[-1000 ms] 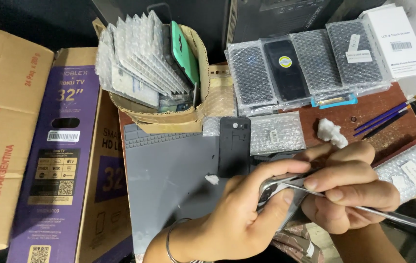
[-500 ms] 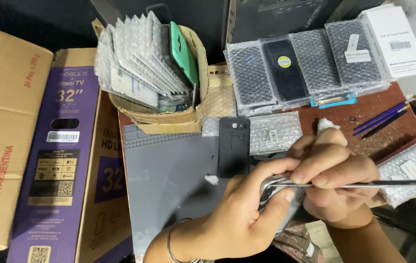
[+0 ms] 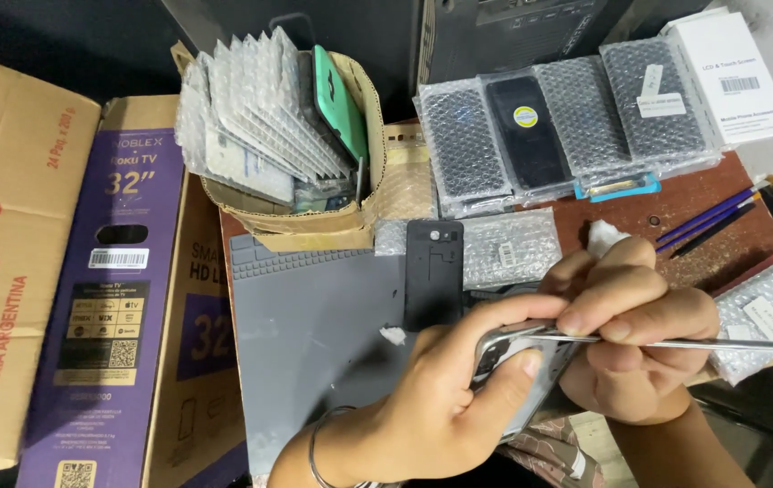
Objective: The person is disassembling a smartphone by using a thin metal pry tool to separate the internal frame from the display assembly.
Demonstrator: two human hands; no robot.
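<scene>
The thing being worked on is a thin, flat phone body with a silver metal edge [image 3: 531,370], held low and near, just right of the middle, above the near edge of the grey rubber work mat [image 3: 314,343]. It looks light and stiff, but likely easy to crack or scratch, so it is best held by its edges, not by pressing on its flat face. The left hand [image 3: 445,398] is wrapped around it from the left, with the thumb lying across the front and the fingers curled behind, so this hand is closed on the phone. The right hand [image 3: 635,325] is closed too, pinching a long, thin metal tool [image 3: 676,343] that points left, with its tip at the top edge of the phone. The tool looks hard and smooth and could slip. Just past the hands a black phone back cover [image 3: 433,271] lies flat on the mat. Farther away on the left a brown cardboard box [image 3: 350,226] holds many parts in bubble wrap. Far right, more bubble-wrapped flat parts [image 3: 567,126] lie in a row on the reddish table [image 3: 730,244].
</scene>
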